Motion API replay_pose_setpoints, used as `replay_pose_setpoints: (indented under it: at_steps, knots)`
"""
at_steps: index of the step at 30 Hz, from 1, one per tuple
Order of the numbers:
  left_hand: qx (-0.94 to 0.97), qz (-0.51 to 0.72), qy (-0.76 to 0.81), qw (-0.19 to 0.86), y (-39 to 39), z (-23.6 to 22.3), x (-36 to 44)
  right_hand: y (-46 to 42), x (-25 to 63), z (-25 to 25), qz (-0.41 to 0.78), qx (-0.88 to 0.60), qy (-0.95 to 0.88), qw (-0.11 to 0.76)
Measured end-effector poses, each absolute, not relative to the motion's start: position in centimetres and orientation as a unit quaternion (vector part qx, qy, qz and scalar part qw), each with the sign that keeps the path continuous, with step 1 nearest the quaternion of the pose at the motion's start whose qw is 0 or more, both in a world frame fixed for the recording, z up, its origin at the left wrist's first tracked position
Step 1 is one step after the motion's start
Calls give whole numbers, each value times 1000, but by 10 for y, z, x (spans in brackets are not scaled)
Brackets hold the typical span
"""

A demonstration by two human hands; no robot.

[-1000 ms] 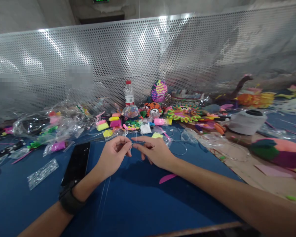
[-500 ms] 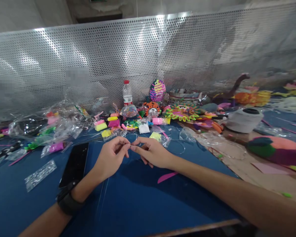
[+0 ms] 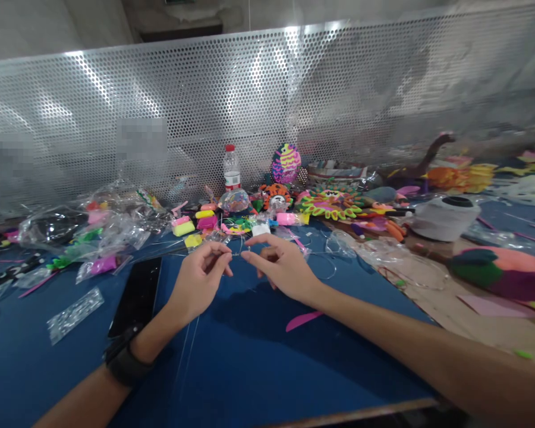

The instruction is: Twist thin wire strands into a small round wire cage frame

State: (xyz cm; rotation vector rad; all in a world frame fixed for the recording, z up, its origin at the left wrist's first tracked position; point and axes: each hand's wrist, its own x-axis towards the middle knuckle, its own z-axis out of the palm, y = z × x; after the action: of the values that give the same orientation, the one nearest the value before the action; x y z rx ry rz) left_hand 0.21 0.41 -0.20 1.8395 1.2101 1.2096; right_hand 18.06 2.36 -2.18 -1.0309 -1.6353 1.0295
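Fingertips (image 3: 226, 258) newly parted, right of the phone (image 3: 137, 294): left hand (image 3: 195, 285) seemingly pinching thin thread (image 3: 236, 254), right hand (image 3: 292, 272) open, two-handed hold apparently eased.

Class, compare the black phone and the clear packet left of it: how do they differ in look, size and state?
The phone is dark and glossy; the packet is see-through with silvery glints. The phone looks larger, the packet smaller. The wristband overlaps the phone's near end, while the packet is uncovered. Both lie flat on the blue table.
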Motion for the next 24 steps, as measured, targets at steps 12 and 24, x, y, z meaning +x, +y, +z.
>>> replay_pose_setpoints:
  at_steps: [12, 24]
  knots:
    - [644, 485, 466, 366, 4, -3, 8, 16, 171, -25, 511, -410, -631, 415]
    - [620, 471, 480, 404, 4, -6, 10, 19, 166, -30, 544, -391, -616, 414]
